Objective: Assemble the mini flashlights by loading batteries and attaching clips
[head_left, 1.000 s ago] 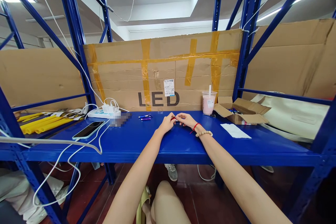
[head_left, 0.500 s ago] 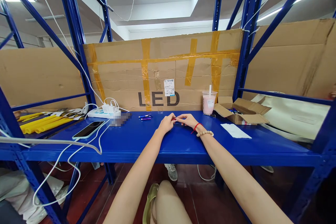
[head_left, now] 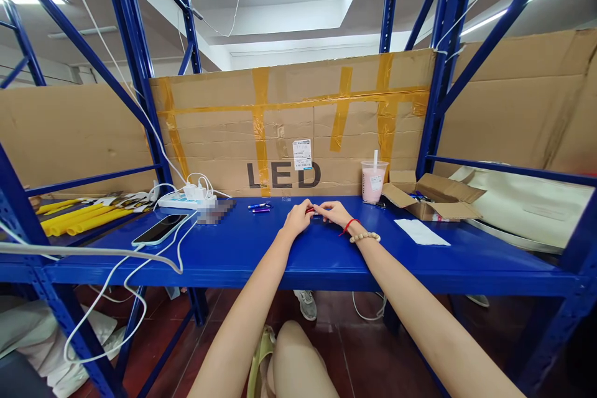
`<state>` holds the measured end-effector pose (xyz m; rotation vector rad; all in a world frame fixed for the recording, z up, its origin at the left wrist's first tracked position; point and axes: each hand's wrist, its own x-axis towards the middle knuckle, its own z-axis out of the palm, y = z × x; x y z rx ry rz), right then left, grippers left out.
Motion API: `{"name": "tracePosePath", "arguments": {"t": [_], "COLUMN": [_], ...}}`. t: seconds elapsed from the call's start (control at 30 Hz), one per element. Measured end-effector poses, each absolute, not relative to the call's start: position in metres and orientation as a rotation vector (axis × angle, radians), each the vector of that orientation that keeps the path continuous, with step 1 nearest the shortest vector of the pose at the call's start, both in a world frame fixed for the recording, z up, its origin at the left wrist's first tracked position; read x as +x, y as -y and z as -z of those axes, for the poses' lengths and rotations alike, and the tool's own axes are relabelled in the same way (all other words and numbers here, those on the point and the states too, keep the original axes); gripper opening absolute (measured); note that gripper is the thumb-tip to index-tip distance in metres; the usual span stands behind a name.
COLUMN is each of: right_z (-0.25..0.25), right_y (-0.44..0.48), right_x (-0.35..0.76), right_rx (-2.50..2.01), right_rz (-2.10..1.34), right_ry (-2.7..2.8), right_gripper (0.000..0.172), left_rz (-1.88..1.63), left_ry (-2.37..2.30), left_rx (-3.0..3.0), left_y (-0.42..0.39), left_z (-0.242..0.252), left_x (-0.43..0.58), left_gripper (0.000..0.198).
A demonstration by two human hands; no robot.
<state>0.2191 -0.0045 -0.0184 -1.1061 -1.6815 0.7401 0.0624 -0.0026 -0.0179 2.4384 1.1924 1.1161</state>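
Note:
Over the middle of the blue tabletop (head_left: 224, 242), my two hands meet. My left hand (head_left: 297, 219) is closed, its fingertips pinching a slim red pen-like piece (head_left: 310, 209). My right hand (head_left: 333, 212) is also closed, with finger and thumb at the right end of that piece. The fingers cover most of it, so its exact kind is unclear. Something small shows below the right fingers, too little to name. To the left of the hands lie several pens (head_left: 260, 206), blue and purple.
A cup of pink drink (head_left: 374, 181) with a straw stands behind right, beside an open cardboard box (head_left: 436, 202). White paper (head_left: 422, 232) lies nearer. At left are a phone (head_left: 160, 230), a power strip (head_left: 189, 200), loose white cables (head_left: 180, 255) and yellow tubes (head_left: 88, 219). Cardboard (head_left: 219, 137) closes the back.
The view has shifted slightly. Both hands stay together at the same place, with only a small change in the fingers around the red piece, which shows a little more.

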Motion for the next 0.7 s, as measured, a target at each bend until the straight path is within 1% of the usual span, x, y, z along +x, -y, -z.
{"name": "tracePosePath", "arguments": {"t": [0.13,0.33,0.7], "right_z": [0.0183,0.0177,0.0153], "right_y": [0.0058,0.0056,0.0053], "right_x": [0.2171,0.2173,0.2128], "right_rx": [-1.113,-1.108,-1.099], "right_rz": [-0.750,-0.758,-0.722], "right_ry": [1.693,1.691,1.560], "right_gripper": [0.045,0.047,0.042], "left_rz": [-1.122,-1.130,-1.157], "left_ry": [-1.181,-1.188,-1.344], "left_rx": [2.427,2.423,2.332], "left_y": [0.0006,0.0027,0.0072], "left_z": [0.0194,0.0174,0.0150], "left_x": [0.0623,0.0634,0.0650], "left_gripper": [0.011,0.020,0.019]}}
